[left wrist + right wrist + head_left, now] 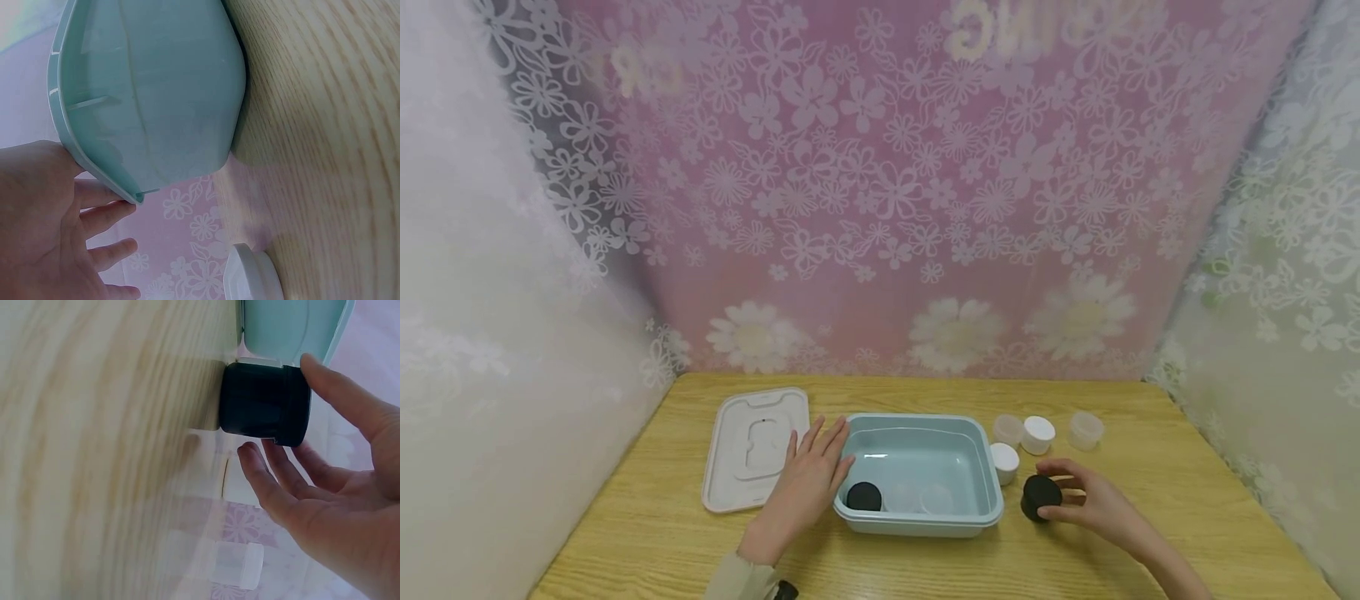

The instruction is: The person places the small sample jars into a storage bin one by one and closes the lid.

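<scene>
Right wrist view: the right hand (347,512) pinches a black jar (262,400) between thumb and fingertips, up at its wider lid. Seen side-on here, the jar's base sits on the wooden table (94,450), a contact the head view looks down on and cannot settle. The jar stands just beside the right side of the blue bin (919,528). The left hand (811,479) lies at the bin's left rim with its fingers spread and fairly straight, touching the edge without curling round it.

Only the head view sees into the bin: a second black jar (864,497) is in its near left corner, with two translucent tubs (936,499) in a row to the right of that. In the left wrist view the bin's outer wall blocks all of this but shows the ridge below the rim.

Beyond the bin's right side are two white jars (1038,435) and two see-through tubs (1086,431). The nearer white jar is partly covered by the bin's rim, so whether they touch I can't tell. Left of the bin lies a white lid (756,450), partly covered by the left hand. A flowered curtain (880,200) hangs behind the bin.
</scene>
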`<action>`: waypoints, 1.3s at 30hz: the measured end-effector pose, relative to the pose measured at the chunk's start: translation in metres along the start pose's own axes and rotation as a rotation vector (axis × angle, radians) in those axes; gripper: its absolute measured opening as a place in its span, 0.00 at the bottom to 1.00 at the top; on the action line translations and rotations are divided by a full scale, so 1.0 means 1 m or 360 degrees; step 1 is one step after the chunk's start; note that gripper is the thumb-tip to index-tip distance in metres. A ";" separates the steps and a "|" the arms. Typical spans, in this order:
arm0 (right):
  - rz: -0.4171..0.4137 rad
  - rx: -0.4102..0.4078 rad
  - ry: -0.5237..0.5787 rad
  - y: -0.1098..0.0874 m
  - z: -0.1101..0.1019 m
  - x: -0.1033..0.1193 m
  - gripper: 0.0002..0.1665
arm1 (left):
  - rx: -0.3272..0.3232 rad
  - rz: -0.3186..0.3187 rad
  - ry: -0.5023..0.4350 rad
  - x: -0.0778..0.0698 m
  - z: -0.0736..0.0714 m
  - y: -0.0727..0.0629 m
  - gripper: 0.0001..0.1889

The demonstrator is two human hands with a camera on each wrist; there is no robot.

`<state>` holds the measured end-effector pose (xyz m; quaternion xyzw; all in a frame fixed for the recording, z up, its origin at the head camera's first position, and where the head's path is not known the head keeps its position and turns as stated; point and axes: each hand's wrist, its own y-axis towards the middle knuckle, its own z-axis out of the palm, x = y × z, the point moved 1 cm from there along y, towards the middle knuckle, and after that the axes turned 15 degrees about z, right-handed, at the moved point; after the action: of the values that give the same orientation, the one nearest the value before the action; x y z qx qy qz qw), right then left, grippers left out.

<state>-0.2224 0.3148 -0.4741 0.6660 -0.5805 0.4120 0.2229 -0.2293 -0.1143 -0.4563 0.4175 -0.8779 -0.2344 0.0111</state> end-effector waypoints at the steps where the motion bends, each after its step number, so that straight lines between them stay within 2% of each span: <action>1: 0.0005 0.0006 0.0004 0.000 0.000 0.000 0.39 | 0.0003 0.0001 0.0003 0.000 0.000 0.000 0.27; 11: 0.0055 -0.0046 0.0060 0.000 0.001 0.002 0.36 | -0.0007 0.0008 -0.0003 -0.001 -0.002 -0.001 0.26; 17: 0.0076 -0.0150 -0.0009 -0.005 -0.006 0.012 0.37 | 0.0018 -0.0005 0.0011 0.001 -0.001 -0.005 0.26; 22: -0.0001 -0.0231 -0.0060 -0.007 -0.014 0.024 0.36 | 0.0011 -0.0006 0.0004 0.001 -0.002 -0.005 0.26; 31: -0.0109 -0.0240 -0.0076 -0.002 -0.029 0.049 0.34 | -0.0008 0.0009 -0.0001 0.001 -0.001 0.000 0.26; 39: -0.0204 -0.0257 -0.0131 0.007 -0.027 0.076 0.34 | -0.0003 0.0013 0.0017 0.002 0.000 0.000 0.26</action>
<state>-0.2385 0.2893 -0.3983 0.6981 -0.5767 0.3211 0.2776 -0.2306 -0.1151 -0.4566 0.4153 -0.8792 -0.2329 0.0172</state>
